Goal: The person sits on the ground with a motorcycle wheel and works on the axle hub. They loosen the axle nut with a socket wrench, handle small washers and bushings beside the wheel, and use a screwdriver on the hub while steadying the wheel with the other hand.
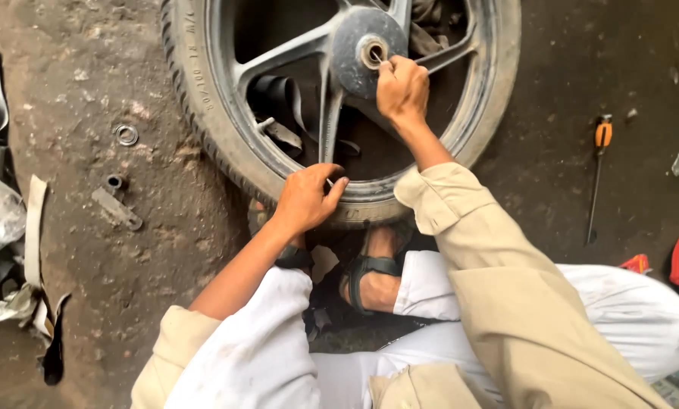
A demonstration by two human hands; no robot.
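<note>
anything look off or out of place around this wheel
Small parts lie loose in the dirt left of the wheel: a metal ring, a small bush and a flat metal piece. A rubber strip hangs slack through the spokes. A screwdriver lies on the ground to the right.

Top edge cuts off the wheel (203, 98)'s far half.
</note>
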